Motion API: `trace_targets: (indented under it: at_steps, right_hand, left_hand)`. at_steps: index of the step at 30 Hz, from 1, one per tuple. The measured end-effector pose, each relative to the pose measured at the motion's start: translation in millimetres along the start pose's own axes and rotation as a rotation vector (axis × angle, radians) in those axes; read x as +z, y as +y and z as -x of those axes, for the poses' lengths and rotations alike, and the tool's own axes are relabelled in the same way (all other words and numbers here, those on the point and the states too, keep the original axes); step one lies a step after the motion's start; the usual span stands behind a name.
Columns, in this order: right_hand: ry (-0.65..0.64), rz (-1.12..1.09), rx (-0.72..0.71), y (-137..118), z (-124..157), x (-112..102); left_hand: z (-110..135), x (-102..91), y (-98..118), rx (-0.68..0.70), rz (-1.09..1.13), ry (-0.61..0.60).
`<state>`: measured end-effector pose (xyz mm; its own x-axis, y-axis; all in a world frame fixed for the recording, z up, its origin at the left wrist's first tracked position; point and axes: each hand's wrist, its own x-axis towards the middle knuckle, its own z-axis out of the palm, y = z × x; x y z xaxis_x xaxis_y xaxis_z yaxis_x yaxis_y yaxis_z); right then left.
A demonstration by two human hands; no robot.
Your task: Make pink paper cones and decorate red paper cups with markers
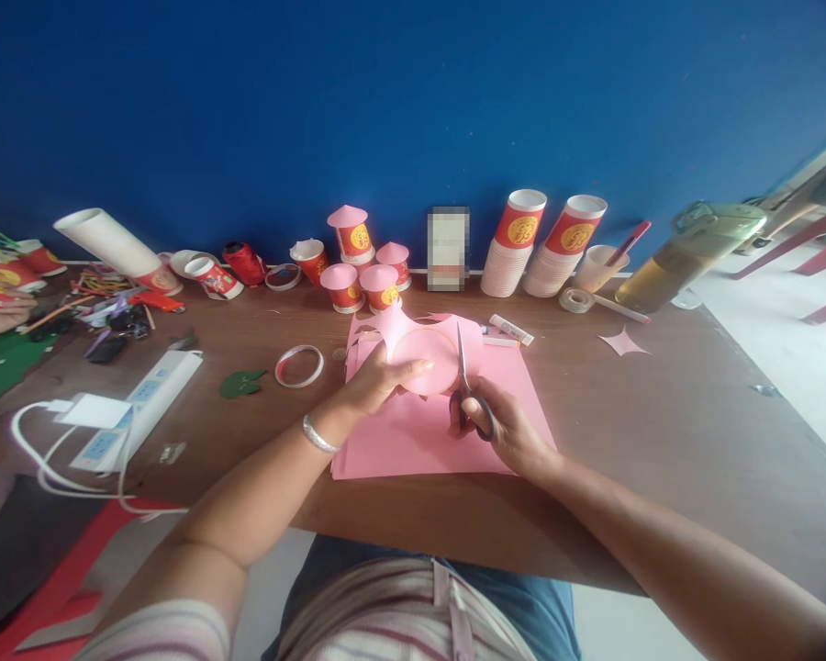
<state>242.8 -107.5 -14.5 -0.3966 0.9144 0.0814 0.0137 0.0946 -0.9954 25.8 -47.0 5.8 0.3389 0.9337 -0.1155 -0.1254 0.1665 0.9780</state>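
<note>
My left hand [385, 378] pinches a piece of pink paper [427, 353] that has a circle outlined on it, its thumb lying over the circle. My right hand [506, 427] grips a pair of dark-handled scissors [463, 363], blades pointing up and away from me. The blades lie along the right edge of the circle, partly over the paper. Beneath both hands rests a stack of larger pink sheets [447, 450] on the brown table. Some cut edges of the held paper look jagged on the far side.
Paper cups with pink cone tops [378, 286] stand behind the paper. Stacked cups [513, 252], a bottle [688, 257] and tape [576, 299] are at the back right. A power strip [138, 413], a tape ring [298, 366] and another person's hand [4, 317] are at left.
</note>
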Motion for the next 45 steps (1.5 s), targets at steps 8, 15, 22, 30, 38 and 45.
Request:
trace_targets:
  at_steps: [8,15,22,30,38,45]
  right_hand:
    - [-0.013,0.037,0.009,-7,-2,-1]
    - [-0.012,0.043,0.029,-7,-2,-1]
    - [0.001,0.041,0.035,-6,-2,-1]
    - [-0.014,0.058,0.039,-5,-2,-3]
    - [-0.018,0.027,0.058,0,-2,-4]
    - [-0.011,0.025,0.074,-1,-2,-3]
  left_hand:
    - [-1,-2.0,3,0.030,0.003,-0.045]
    - [-2,-4.6,1,0.044,0.013,-0.067]
    - [-2,-7.7,-2,0.046,-0.036,-0.002]
    - [-2,-9.7,-2,0.038,-0.015,-0.017]
    - [-6,-14.6,-1,0.034,-0.009,-0.061]
    - [-6,-16.0,0,0.056,-0.064,-0.045]
